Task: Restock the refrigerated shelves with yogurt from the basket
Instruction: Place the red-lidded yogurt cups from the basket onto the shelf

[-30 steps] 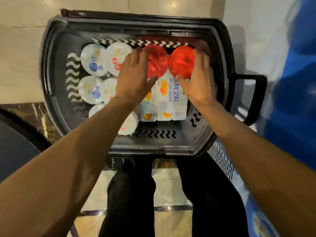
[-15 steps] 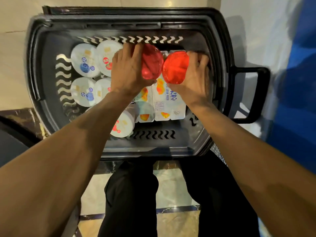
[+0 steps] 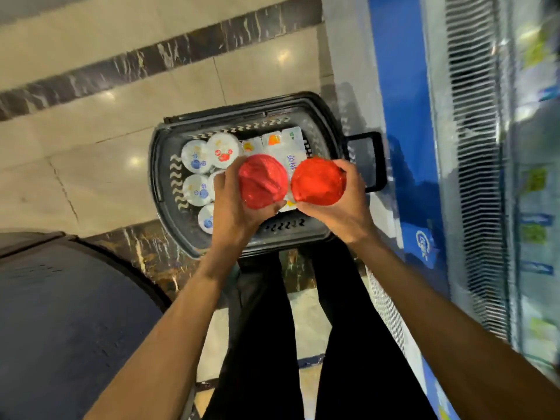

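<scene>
On the floor the black basket [image 3: 169, 189] holds white yogurt cups [image 3: 197, 156] along its left side. Above it the left hand [image 3: 233, 207] has its fingers [image 3: 219, 183] curled round one red-lidded yogurt tub [image 3: 262, 184]. Just beside it, the right hand [image 3: 348, 204] grips a second red-lidded tub [image 3: 318, 181] the same way. This looks like the carry step. Next, both tubs need swinging right to the refrigerated case [image 3: 472, 177] and setting upright on a shelf.

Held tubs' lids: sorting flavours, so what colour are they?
Red: left lid and right lid, clearest in the head view.
</scene>
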